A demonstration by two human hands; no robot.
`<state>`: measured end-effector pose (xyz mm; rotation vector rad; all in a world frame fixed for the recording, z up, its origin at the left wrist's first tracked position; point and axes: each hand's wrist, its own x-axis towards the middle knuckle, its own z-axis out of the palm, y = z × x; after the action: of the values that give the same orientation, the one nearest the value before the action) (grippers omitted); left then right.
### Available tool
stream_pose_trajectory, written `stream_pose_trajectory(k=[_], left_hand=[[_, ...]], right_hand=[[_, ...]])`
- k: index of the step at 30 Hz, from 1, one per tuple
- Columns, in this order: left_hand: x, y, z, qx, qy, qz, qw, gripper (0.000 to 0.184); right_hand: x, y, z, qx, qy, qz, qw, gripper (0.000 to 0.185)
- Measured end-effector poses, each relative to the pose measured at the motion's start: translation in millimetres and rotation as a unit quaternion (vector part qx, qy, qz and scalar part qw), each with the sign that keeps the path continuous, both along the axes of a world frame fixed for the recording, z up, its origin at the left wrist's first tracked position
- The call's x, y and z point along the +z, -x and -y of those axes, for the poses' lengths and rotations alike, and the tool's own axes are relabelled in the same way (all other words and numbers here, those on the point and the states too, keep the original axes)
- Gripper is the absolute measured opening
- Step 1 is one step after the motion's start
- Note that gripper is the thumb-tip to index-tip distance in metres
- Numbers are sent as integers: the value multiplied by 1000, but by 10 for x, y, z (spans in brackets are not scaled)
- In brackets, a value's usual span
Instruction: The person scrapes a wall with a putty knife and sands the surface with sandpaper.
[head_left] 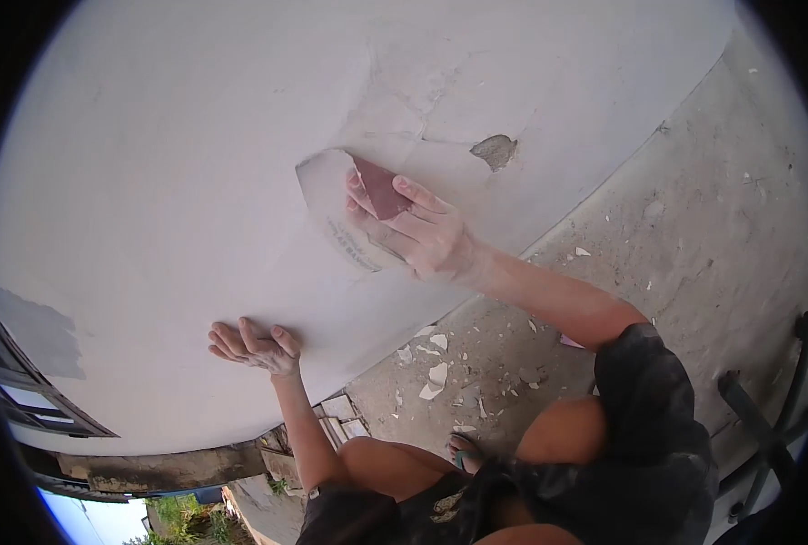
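Observation:
My right hand [433,238] grips a sheet of sandpaper [336,204] against the white wall [186,173]. The sheet's pale, printed back faces me, and a folded corner shows its reddish-brown grit side under my thumb. Part of the sheet is hidden by my fingers. Lower and to the left, my left hand [257,347] is at the wall surface with its fingers apart and slightly bent, holding nothing. Beyond the sandpaper, the wall has cracks and a chipped grey hole [494,152].
White paint flakes [434,381] litter the concrete floor [667,263] along the wall's base. Dark metal legs [767,427] stand at the right. A window frame [36,391] is at the far left, near a grey patch on the wall. My sandalled foot [464,451] is below.

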<state>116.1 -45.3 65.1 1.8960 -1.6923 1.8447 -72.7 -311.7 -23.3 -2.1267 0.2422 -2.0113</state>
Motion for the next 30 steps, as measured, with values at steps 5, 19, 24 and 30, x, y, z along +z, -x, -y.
stream_pose_trajectory(k=[5, 19, 24, 30], left_hand=[[3, -23, -27, 5, -11, -2, 1000, 48], [-24, 39, -1, 11, -6, -10, 1000, 49], [0, -10, -7, 1, -3, 2, 1000, 48], [-27, -14, -5, 7, 2, 3, 1000, 47]], right_hand=[[160, 293, 843, -97, 53, 89, 990, 24], [446, 512, 1162, -66, -192, 145, 968, 30], [-115, 273, 330, -22, -2, -18, 1000, 37], [447, 282, 638, -69, -56, 87, 992, 44]])
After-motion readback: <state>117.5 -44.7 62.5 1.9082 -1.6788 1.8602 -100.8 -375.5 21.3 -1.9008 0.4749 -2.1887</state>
